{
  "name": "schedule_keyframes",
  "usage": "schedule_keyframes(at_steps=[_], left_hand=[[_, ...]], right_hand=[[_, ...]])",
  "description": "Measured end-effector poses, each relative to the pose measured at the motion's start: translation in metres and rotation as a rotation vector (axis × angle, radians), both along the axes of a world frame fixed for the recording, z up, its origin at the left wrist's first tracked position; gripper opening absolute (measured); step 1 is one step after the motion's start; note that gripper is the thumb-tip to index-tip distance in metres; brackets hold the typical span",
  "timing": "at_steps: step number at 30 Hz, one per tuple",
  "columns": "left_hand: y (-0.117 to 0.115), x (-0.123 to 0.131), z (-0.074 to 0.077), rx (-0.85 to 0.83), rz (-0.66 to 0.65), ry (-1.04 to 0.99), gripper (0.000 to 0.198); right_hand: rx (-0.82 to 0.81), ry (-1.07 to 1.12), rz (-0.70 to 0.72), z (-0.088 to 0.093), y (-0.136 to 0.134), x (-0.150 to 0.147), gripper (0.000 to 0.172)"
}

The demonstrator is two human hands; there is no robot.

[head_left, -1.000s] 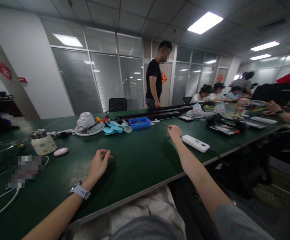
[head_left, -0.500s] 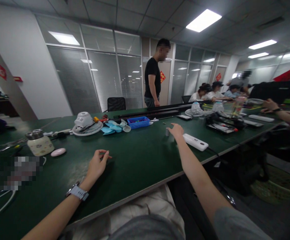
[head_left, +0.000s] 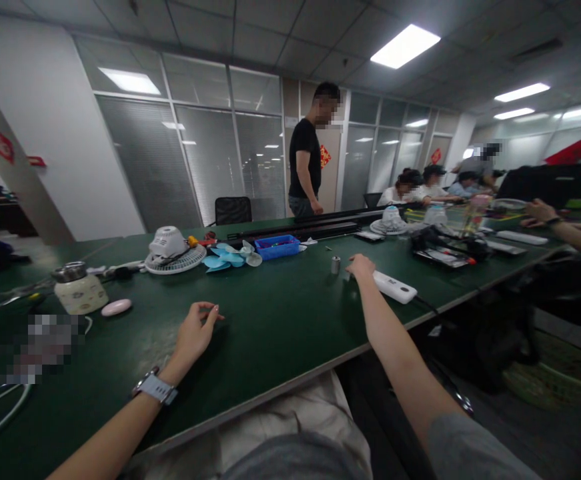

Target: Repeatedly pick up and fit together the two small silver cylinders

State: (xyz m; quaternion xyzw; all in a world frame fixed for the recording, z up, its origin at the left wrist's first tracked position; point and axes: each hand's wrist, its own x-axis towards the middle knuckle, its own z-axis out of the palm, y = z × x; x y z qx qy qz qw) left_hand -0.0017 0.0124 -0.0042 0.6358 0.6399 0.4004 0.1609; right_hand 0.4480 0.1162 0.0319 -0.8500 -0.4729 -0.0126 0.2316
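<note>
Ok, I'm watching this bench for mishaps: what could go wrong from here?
1. The small metal cylinder stands upright close beside the right hand; a brush of the fingers could tip it and send it rolling across the table.
2. The white power strip lies just beside that hand, near the table's edge, with its cord dropping over the side; a nudge or a snag might drag it off.

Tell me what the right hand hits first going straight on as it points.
Likely the black rails at the far edge. The metal cylinder stands just left of the right hand, the power strip lies at its right; both look off the line, though depth is unclear.
</note>
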Motion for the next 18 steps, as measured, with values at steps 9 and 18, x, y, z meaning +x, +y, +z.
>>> schedule_keyframes(at_steps=[9, 18], left_hand=[[0.004, -0.006, -0.005, 0.052, 0.003, 0.000, 0.040], [-0.002, 0.003, -0.004, 0.148, -0.088, 0.004, 0.051]], right_hand=[[-0.133, 0.004, 0.168, 0.022, -0.012, -0.022, 0.028], [0.105, 0.053, 0.938, 0.000, -0.045, -0.161, 0.043]])
